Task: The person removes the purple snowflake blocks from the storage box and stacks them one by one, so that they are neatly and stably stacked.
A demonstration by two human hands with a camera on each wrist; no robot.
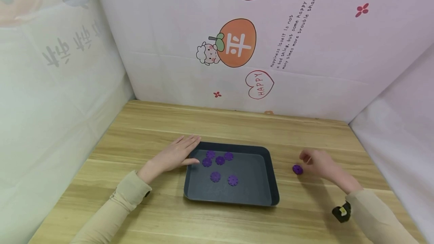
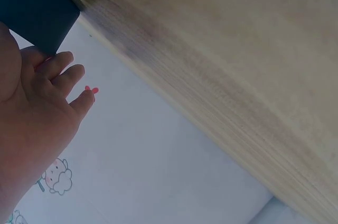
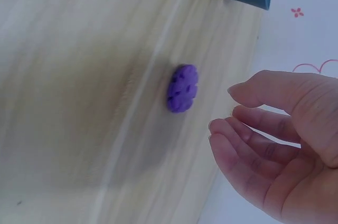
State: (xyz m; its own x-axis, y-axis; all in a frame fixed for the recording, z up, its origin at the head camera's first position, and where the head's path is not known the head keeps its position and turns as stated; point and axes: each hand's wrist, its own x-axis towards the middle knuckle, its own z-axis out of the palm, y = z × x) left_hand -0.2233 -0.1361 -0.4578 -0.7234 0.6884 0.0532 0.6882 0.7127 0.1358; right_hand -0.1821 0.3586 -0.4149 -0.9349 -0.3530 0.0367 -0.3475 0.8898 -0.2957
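My left hand (image 1: 176, 154) lies along the left edge of a dark grey rectangular tray (image 1: 237, 197), its fingers at the back left corner and its thumb reaching over the rim. In the left wrist view that hand (image 2: 37, 97) touches the tray corner (image 2: 39, 18). Several purple notched building discs (image 1: 215, 177) lie flat in the tray, mostly toward its left side. Right of the tray, another purple notched disc (image 1: 297, 169) rests on the wooden table. My right hand (image 1: 318, 164) hovers beside it with loosely bent fingers; the right wrist view shows a gap between the fingertips (image 3: 216, 142) and the disc (image 3: 182, 89).
The wood-grain table (image 1: 152, 214) ends at a white cloth backdrop (image 1: 169, 74) printed with cartoons and lettering. White cloth also hangs at the left (image 1: 51, 123) and right (image 1: 400, 123). A dark band with a yellow patch (image 1: 342, 211) sits on the right wrist.
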